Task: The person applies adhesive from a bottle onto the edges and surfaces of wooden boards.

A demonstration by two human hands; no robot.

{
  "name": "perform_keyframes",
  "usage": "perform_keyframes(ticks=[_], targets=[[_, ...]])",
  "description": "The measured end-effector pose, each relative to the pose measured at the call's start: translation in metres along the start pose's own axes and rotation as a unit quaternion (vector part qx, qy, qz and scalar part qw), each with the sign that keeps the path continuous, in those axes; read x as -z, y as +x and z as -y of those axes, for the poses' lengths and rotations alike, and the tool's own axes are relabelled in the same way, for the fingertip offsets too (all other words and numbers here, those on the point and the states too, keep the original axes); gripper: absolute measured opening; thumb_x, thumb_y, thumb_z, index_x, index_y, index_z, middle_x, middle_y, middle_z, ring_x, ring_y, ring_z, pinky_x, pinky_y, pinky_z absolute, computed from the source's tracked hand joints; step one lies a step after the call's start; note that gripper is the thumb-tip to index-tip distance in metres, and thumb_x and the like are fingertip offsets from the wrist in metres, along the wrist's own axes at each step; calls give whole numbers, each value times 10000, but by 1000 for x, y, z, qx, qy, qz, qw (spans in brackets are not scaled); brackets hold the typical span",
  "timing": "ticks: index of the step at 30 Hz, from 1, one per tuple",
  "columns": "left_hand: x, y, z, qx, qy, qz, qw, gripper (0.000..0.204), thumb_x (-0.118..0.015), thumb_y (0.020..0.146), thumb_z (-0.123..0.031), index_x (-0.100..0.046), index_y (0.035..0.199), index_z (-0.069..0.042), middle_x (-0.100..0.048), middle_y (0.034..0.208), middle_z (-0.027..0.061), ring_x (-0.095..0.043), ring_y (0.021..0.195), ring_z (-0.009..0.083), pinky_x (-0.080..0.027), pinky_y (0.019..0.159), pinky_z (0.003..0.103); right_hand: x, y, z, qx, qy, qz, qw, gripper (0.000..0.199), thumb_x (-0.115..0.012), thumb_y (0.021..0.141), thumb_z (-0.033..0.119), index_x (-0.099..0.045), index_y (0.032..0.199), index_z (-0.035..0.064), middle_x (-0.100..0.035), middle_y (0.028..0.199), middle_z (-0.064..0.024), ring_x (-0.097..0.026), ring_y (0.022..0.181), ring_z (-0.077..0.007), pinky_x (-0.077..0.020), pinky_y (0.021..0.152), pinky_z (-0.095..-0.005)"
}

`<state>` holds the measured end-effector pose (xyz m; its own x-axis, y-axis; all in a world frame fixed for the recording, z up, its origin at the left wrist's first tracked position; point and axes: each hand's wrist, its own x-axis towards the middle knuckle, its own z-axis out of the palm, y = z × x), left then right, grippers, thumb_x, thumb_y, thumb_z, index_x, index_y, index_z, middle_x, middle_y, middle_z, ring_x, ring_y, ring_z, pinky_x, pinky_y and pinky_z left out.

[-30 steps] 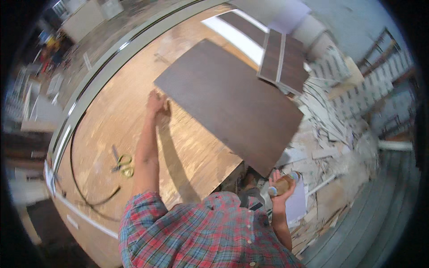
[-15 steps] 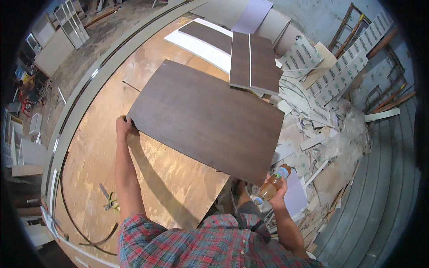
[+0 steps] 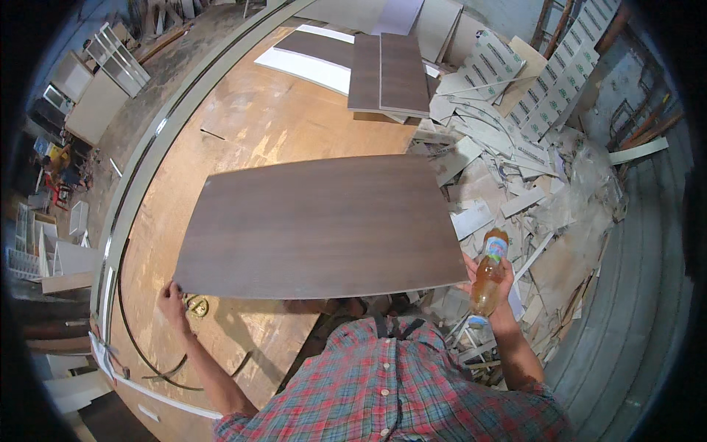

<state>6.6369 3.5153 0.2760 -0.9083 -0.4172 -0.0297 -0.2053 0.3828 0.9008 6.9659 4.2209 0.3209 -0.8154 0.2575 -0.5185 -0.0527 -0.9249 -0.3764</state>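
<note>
A dark brown wood-grain board [image 3: 317, 228] is in front of me, held above the worktable. My left hand [image 3: 172, 302] grips its near left corner, the fingers closed around the edge. At the opposite end, my right hand [image 3: 505, 286] is wrapped round a clear plastic bottle [image 3: 486, 283] of amber liquid, tilted with its blue cap toward me. Fingers of that hand also reach the board's near right corner; how firmly they bear on it I cannot tell. A round yellowish coil or tape [image 3: 197, 306] lies on the table beside my left hand, partly hidden by the board.
The plywood worktable [image 3: 243, 110] has a curved pale rim strip [image 3: 140, 173]. Brown panels [image 3: 390, 74] and a white panel [image 3: 303, 68] lie at its far end. Offcuts and scraps [image 3: 515, 191] heap up on the right, beside grey corrugated sheeting [image 3: 626, 295]. A dark thin strip [image 3: 136, 342] curves along the left.
The board has swung round and come nearer, its long near edge now running almost straight across. My left hand has moved down and left; my right hand, with the bottle, has shifted right and slightly up.
</note>
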Motion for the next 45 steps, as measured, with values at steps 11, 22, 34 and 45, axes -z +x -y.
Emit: perform_keyframes(ticks=[11,22,34,45], targets=[[97,92,-118,-136,-28,-131,982,293,-675,902,-137,-631,1097,78,-592,745,25,-503,604,64,-392,528,238,-94,-9,34,2,38,257,966,633,-467,890,600,-619,1142,40,-372,1511,-241,-384,1389,-399,-289,1094,-678],[-144,164,-277,-337,491,-218,773,560,-399,995,-523,-560,1350,-120,-548,1388,147,-442,1308,426,-333,1094,503,-181,75,18,120,137,323,929,681,-512,917,573,-541,1246,-23,-459,1439,-212,-376,1403,-330,-373,1072,-627],[-247,140,-387,-411,289,207,840,478,-440,1008,-415,-603,933,28,-558,807,187,-491,726,299,-430,719,405,5,77,45,329,125,-110,930,458,-631,915,428,-548,1218,94,-645,1118,-89,-611,1069,-267,-483,956,-466],[-375,-109,-488,-456,365,359,728,390,-823,725,-170,-628,1033,-29,-606,769,102,-553,699,189,-477,683,332,42,189,87,252,40,-154,955,394,-780,836,267,-625,1145,79,-646,1108,-70,-635,1015,-204,-538,819,-454]])
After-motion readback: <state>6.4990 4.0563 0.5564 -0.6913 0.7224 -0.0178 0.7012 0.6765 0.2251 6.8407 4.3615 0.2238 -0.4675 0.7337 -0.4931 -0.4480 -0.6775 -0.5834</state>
